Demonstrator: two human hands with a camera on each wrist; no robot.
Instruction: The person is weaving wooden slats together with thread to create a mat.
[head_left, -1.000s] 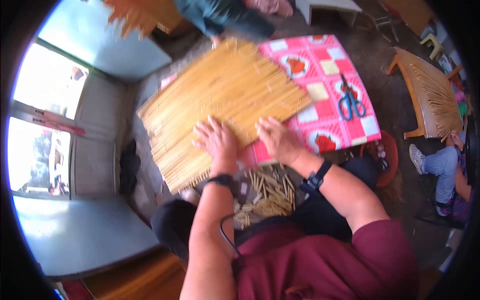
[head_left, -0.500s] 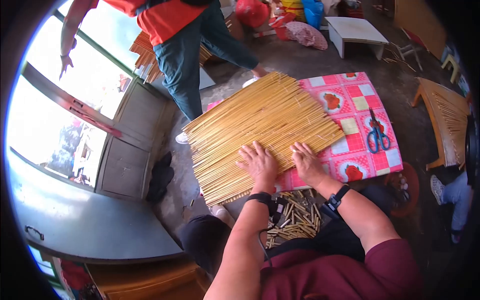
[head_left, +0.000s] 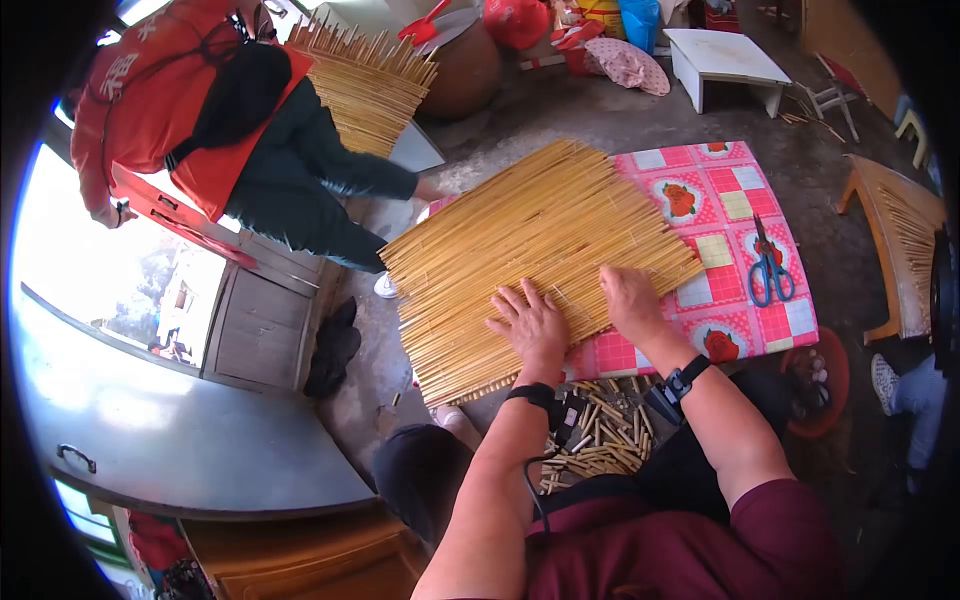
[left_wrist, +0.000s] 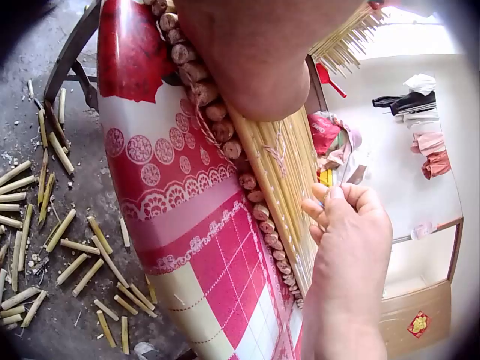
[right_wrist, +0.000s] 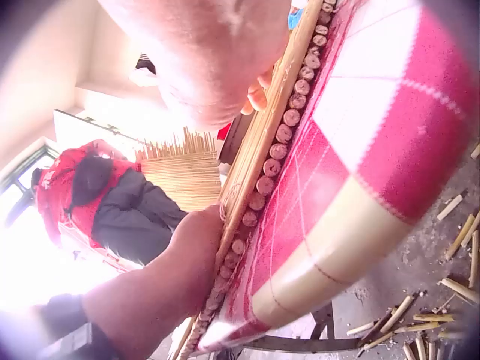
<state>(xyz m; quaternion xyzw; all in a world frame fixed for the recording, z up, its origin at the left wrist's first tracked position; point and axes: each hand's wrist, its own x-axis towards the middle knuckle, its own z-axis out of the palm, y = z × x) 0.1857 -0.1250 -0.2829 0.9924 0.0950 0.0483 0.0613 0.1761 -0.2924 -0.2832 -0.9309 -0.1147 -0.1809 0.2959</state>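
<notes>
A mat of yellow reed stalks (head_left: pixel 520 230) tied in rows with pale thread lies over a pink patterned tablecloth (head_left: pixel 720 260). My left hand (head_left: pixel 535 325) presses on its near part, palm down and fingers spread. To the right, my right hand (head_left: pixel 632 298) is over the mat's near edge. The left wrist view shows the right hand's fingers (left_wrist: pixel 321 206) curled, with the thumb against the forefinger; I cannot tell if they pinch a thread. Cut stalk ends (left_wrist: pixel 217 112) line the near edge. Blue-handled scissors (head_left: pixel 768 275) rest on the cloth at the right.
Short stalk offcuts (head_left: pixel 605 430) litter the floor by my legs. A person in a red top (head_left: pixel 170 110) stands at the far left, beside another upright stalk bundle (head_left: pixel 365 95). At right are a red basin (head_left: pixel 820 385) and a wooden stand (head_left: pixel 895 250); a white stool (head_left: pixel 725 62) is behind.
The head view has swung left and up. My right hand's fingers have curled in and shifted slightly along the edge, while the left stays on the mat. The person in red has moved left.
</notes>
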